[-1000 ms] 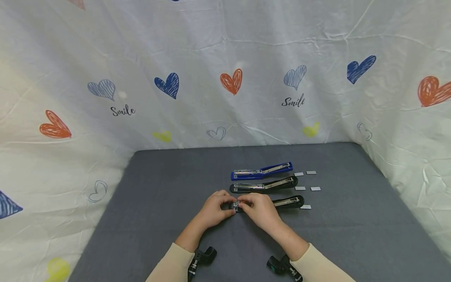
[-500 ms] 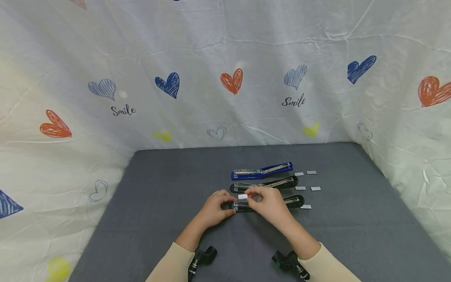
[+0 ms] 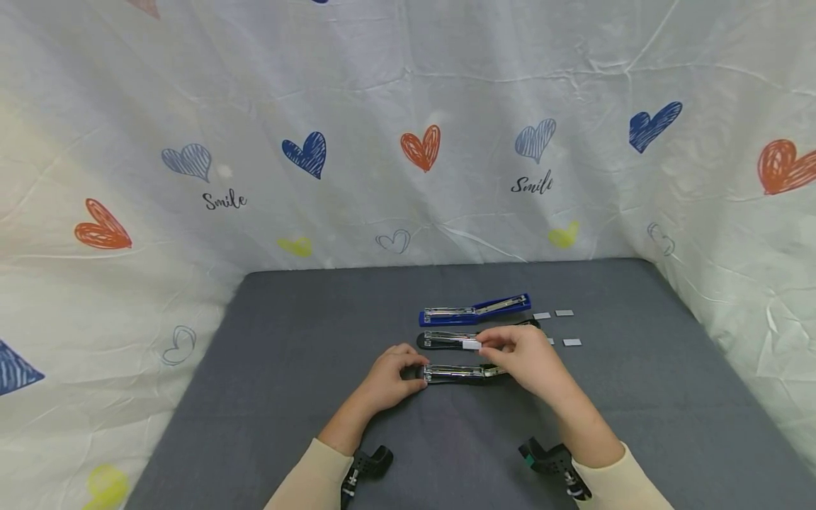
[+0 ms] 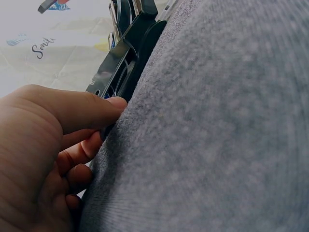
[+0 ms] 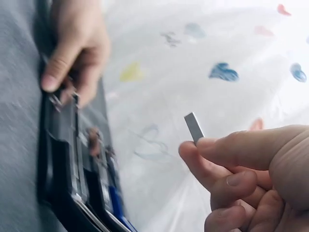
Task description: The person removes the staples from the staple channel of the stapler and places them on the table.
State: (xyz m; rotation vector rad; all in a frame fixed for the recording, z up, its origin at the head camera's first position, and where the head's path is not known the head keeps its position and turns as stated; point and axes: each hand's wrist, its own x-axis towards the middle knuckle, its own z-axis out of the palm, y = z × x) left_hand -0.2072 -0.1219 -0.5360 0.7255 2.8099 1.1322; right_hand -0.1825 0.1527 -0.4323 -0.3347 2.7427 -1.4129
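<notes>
Lowest of three opened staplers on the table, the nearest black stapler (image 3: pixel 454 374) lies with its metal channel showing. My left hand (image 3: pixel 390 380) holds its left end between thumb and fingers; the left wrist view shows the thumb against the black stapler (image 4: pixel 126 65). Above and right of it, my right hand (image 3: pixel 528 360) pinches a small strip of staples (image 3: pixel 471 345) between thumb and index finger. In the right wrist view, that silvery staple strip (image 5: pixel 193 126) juts from the fingertips, apart from the staplers. The nearest stapler's right end is hidden behind my right hand.
Behind lie another opened black stapler (image 3: pixel 440 340), partly covered by my right hand, and an opened blue stapler (image 3: pixel 519 304). Loose staple strips (image 3: pixel 564 313) lie to their right. A white curtain with printed hearts (image 3: pixel 421 149) hangs behind the grey table (image 3: pixel 319 319).
My right hand has lifted the staple strip out of the nearest stapler's channel and carried it up and to the right. The left hand has stayed in place.
</notes>
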